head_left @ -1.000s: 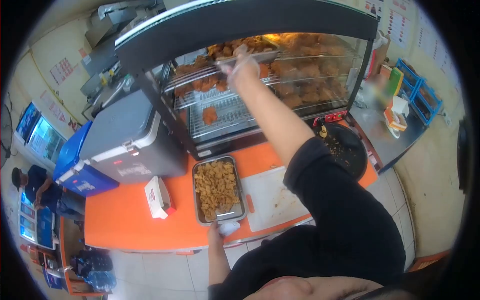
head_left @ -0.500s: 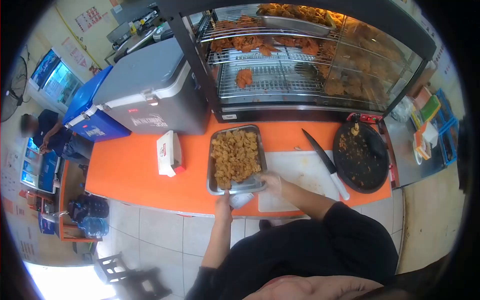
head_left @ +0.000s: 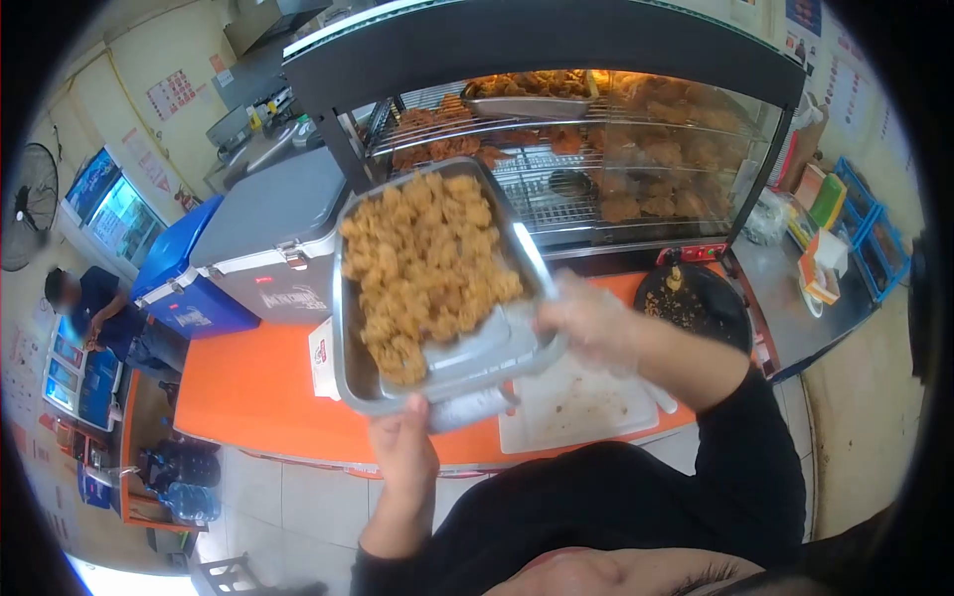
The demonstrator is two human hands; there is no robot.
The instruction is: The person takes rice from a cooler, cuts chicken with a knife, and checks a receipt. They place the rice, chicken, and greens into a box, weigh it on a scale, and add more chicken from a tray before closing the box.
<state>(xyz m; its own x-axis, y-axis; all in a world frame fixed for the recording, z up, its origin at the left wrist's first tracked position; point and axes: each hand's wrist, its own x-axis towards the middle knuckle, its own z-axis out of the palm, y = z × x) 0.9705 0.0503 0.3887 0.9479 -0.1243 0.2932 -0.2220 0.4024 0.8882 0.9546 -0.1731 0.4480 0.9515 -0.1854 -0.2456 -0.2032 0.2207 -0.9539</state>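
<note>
A metal tray is held up off the counter, tilted. Golden fried chicken pieces fill most of it, leaving its near right corner bare. My left hand grips the near edge, thumb up against the rim and fingers mostly hidden underneath. At the right side, my right hand, in a clear plastic glove, is closed on the rim and slightly blurred. A pale silvery object shows under the near edge; I cannot make out its kind. Behind the tray stands a glass display warmer with fried chicken on its racks.
The orange counter bears a white paper box, a cutting board, a partly hidden knife and a black round pan. Grey and blue coolers stand left. A person is at the far left.
The tray has risen from the counter toward me and up toward the warmer, with both hands on it. It now covers part of the paper box, the grey cooler and the warmer.
</note>
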